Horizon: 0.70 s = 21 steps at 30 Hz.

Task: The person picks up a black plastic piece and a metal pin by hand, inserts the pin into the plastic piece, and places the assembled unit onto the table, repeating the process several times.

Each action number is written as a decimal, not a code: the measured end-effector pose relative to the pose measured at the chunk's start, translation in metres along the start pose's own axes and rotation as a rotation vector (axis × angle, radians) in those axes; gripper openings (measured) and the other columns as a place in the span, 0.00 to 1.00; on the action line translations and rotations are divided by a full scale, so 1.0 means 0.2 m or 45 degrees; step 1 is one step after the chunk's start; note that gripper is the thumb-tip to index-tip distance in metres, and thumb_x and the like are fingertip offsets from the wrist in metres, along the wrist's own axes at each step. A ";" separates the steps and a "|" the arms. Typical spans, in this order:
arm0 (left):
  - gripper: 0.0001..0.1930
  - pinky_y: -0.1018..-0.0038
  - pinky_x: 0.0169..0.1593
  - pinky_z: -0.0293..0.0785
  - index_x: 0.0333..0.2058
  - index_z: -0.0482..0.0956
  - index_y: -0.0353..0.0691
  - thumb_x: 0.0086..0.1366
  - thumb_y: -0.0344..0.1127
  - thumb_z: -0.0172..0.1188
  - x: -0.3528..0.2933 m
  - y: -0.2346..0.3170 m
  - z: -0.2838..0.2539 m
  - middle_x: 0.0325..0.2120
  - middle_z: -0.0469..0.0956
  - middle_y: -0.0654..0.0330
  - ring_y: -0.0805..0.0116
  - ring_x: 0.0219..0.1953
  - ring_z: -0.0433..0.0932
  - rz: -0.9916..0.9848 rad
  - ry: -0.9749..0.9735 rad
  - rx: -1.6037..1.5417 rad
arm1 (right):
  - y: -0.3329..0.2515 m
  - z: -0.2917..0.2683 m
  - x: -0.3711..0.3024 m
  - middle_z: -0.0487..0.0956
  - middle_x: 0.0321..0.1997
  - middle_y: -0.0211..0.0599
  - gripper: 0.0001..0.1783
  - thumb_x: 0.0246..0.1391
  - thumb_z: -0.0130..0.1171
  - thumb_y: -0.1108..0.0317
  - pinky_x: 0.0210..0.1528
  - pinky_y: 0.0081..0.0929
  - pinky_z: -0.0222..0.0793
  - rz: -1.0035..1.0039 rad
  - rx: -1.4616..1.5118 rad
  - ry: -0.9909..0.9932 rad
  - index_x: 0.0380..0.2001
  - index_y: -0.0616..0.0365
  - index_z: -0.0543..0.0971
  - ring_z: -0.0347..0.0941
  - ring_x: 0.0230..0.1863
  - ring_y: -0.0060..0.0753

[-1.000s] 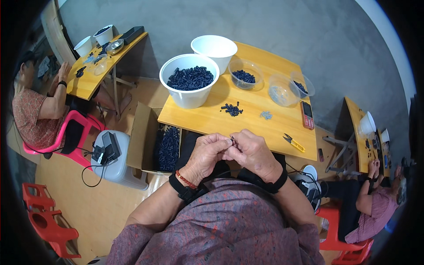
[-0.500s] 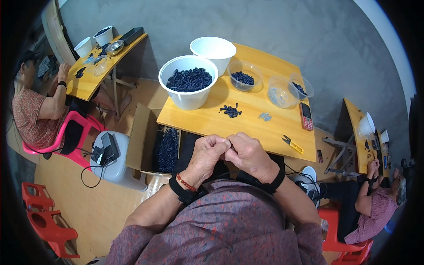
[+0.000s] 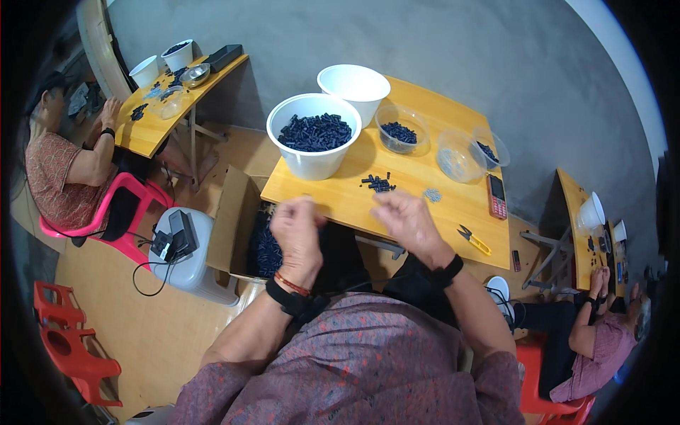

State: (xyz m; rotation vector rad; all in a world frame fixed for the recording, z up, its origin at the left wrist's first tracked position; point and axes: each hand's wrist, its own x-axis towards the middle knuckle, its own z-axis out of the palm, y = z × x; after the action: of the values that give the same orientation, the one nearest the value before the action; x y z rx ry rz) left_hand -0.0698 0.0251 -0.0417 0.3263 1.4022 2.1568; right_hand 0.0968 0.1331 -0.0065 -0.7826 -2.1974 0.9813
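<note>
My left hand (image 3: 297, 230) hovers just off the table's front edge, fingers curled together and slightly blurred; whatever they may hold is hidden. Over the front edge of the yellow table (image 3: 425, 227), my right hand (image 3: 411, 221) reaches forward with its fingers loosely apart and nothing visible in them. Its fingertips are nearest to a small pile of short black tubular pieces (image 3: 377, 183). Just right of that pile lies a little heap of tiny silvery pieces (image 3: 432, 195). A white bucket (image 3: 312, 166) full of similar black pieces stands behind my left hand.
Behind the full bucket is another white bucket (image 3: 356, 83). Clear bowls (image 3: 401, 134) sit farther back. A red phone (image 3: 497, 197) and yellow-handled snips (image 3: 476, 240) lie at right. A cardboard box (image 3: 234, 234) of black pieces is on the floor. Other people work at side tables.
My hands, joined at the fingertips before, have come apart. The left moved left and the right moved forward and right toward the small pile. The view has shifted slightly.
</note>
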 end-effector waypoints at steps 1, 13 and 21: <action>0.04 0.78 0.27 0.68 0.32 0.74 0.37 0.62 0.31 0.57 0.08 0.00 -0.04 0.21 0.72 0.65 0.77 0.21 0.69 0.104 0.204 -0.073 | 0.03 -0.02 0.06 0.77 0.31 0.48 0.10 0.52 0.61 0.70 0.37 0.37 0.71 -0.003 0.001 -0.002 0.36 0.64 0.82 0.76 0.34 0.50; 0.21 0.68 0.46 0.73 0.52 0.63 0.28 0.63 0.32 0.55 0.35 -0.08 -0.26 0.44 0.72 0.50 0.63 0.44 0.75 -0.363 0.781 -0.171 | 0.02 0.07 0.39 0.75 0.30 0.50 0.07 0.50 0.57 0.73 0.39 0.42 0.70 -0.161 -0.679 -0.110 0.29 0.61 0.83 0.74 0.35 0.52; 0.19 0.75 0.48 0.69 0.51 0.65 0.31 0.64 0.30 0.55 0.24 -0.03 -0.12 0.42 0.71 0.56 0.70 0.43 0.71 0.114 0.589 0.064 | 0.04 -0.03 0.30 0.76 0.28 0.38 0.06 0.54 0.58 0.72 0.34 0.30 0.71 -0.123 0.052 0.091 0.32 0.65 0.78 0.76 0.33 0.34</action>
State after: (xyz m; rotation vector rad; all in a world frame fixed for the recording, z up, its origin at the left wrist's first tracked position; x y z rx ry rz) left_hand -0.1192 0.0363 -0.0605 -0.1056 1.7166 2.3721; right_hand 0.0641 0.1831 0.0081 -0.6760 -2.1270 0.9331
